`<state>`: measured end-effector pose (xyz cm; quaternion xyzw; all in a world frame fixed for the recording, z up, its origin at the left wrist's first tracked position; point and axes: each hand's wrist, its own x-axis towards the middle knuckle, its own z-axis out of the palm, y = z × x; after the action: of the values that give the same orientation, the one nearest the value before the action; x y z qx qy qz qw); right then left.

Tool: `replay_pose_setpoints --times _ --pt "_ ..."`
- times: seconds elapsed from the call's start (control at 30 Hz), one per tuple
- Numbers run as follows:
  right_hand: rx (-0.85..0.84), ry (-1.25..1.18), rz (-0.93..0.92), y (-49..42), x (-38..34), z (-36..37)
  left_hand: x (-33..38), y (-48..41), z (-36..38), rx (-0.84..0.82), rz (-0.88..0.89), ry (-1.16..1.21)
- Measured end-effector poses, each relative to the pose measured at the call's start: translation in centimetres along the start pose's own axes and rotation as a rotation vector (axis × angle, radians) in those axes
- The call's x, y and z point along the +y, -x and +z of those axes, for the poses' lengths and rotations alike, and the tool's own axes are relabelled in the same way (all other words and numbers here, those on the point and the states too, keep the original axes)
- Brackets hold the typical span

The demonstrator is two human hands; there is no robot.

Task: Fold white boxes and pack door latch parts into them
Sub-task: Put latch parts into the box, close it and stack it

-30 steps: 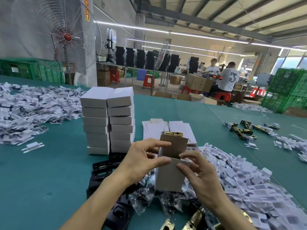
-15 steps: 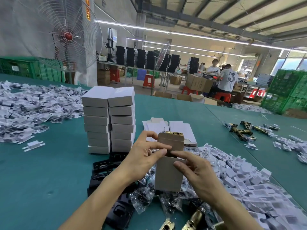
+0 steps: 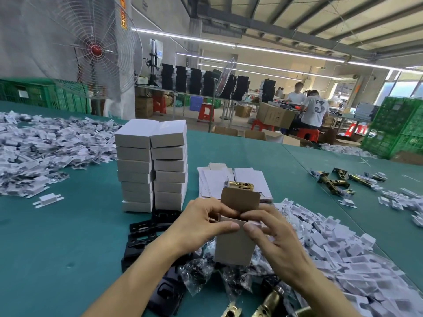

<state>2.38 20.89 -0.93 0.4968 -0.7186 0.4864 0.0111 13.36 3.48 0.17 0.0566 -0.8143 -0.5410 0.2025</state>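
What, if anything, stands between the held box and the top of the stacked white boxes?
Nothing visible. The left hand and right hand grip the box; the stacked white boxes stand apart, black parts lying low at their foot.

Bright, even light from ceiling tube lamps (image 3: 251, 45) (windows (image 3: 402, 88) blown out), wide-angle bending at edges, soft shadows.

Open-flapped box (image 3: 233, 248) between left hand (image 3: 201, 227), right hand (image 3: 277, 239)

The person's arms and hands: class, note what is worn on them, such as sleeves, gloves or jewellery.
Nothing worn shows. The left hand and right hand are ungloved and ringless; the left forearm and right forearm are bare to the frame's edge: no sleeve, watch or bracelet.
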Motion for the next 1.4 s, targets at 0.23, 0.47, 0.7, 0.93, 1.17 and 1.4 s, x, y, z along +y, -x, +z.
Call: replay_pose_setpoints --times 0.23,0.47,0.7,0.93,1.17,1.4 --pt "0.281 -0.499 0.021 -1.3 -2.8 1.0 0.3 0.0 0.0 -0.026 0.054 -0.003" --pt "0.225 -0.394 0.072 -0.7 -1.9 0.7 -0.1 0.1 -0.4 0.116 0.14 0.25" --pt "0.203 -0.39 0.084 -0.4 -0.5 0.0 -0.1 0.1 -0.5 0.095 0.084 0.239" --pt "0.128 -0.375 0.057 -0.5 -0.3 -0.7 0.4 0.2 0.1 0.148 0.089 0.209" --pt "0.046 -0.43 0.097 -0.3 -0.3 -1.9 0.0 0.0 0.2 0.148 0.064 0.241" --pt "0.108 -0.292 0.059 -0.8 0.2 -1.6 -0.3 -0.1 0.5 0.187 0.122 0.185"
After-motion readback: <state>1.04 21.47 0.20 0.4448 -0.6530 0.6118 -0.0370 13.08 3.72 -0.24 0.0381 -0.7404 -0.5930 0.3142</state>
